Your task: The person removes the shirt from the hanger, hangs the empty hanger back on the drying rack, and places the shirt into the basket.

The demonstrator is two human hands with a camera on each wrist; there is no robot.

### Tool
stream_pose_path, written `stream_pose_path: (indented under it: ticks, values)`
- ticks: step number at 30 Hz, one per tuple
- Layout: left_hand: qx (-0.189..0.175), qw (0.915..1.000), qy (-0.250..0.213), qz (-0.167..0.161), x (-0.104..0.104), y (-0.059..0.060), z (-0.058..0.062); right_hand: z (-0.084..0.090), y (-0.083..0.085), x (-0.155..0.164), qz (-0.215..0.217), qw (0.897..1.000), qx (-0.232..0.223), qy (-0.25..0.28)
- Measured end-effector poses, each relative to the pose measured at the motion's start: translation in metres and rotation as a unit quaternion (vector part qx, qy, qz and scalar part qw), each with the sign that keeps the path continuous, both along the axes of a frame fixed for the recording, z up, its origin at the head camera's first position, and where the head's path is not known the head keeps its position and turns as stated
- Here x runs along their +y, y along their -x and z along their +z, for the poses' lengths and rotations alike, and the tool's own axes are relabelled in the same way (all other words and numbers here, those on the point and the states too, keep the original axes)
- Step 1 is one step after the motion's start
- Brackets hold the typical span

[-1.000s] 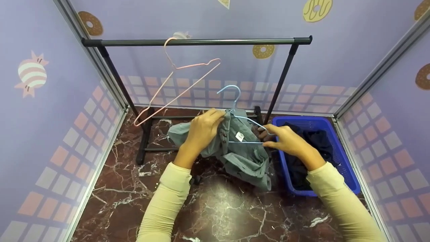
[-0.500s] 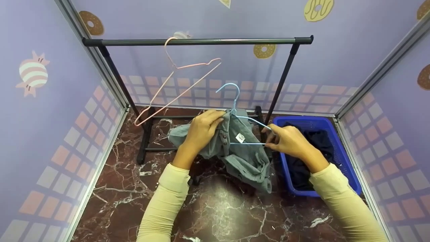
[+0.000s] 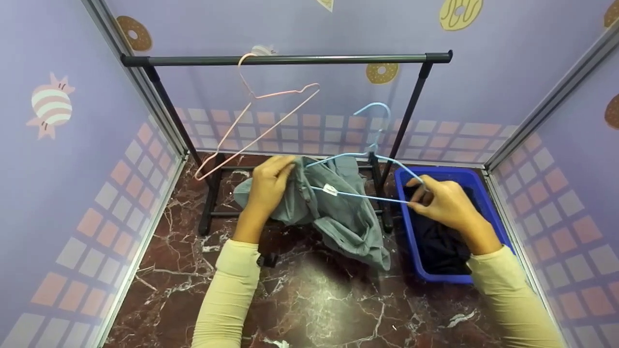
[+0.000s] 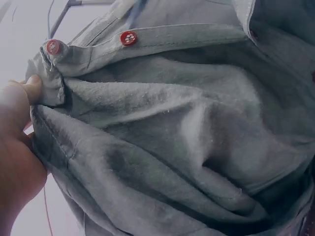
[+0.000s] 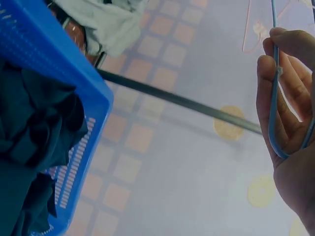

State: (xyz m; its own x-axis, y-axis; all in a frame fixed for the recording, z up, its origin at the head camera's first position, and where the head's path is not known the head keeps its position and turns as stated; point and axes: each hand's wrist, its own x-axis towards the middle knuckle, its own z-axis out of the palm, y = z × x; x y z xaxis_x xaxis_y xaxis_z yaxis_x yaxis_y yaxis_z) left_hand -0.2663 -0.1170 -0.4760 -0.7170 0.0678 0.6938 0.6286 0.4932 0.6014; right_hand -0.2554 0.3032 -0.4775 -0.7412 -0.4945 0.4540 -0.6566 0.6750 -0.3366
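Floor: dark red marble tile [image 3: 314,299], enclosed by lilac patterned walls. A blue plastic laundry basket [image 3: 488,212] holds dark navy clothing [image 3: 437,241]. Left hand [image 3: 266,186] grip clenched on the grey-green buttoned shirt [image 3: 338,212]. Right hand [image 3: 447,203] grip grasps the light blue wire hanger [image 3: 360,195], part-inserted in the shirt, below the black rail [image 3: 290,60].

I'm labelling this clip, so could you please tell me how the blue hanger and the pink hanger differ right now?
The blue hanger is gripped at one end by the right hand, off the rail; the pink hanger hangs from the rail, untouched. The blue one reaches into the grey shirt held by the left hand; the pink one is bare. Both are thin wire hangers.
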Motion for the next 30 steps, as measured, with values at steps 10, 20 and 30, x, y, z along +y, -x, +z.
stream_pose_path:
  ticks: [10,20,30]
  values:
    - [-0.029,0.9958,-0.019,0.085,-0.019,-0.001,-0.023,0.006,-0.008,0.034,-0.030,0.998,-0.020,0.057]
    - [-0.067,0.9948,-0.064,0.043,0.025,-0.002,-0.034,0.010,-0.009,0.044,-0.053,0.992,-0.026,0.107]
    - [-0.090,0.9951,-0.040,0.011,0.085,-0.007,-0.061,0.004,-0.007,0.036,-0.054,0.993,-0.035,0.103]
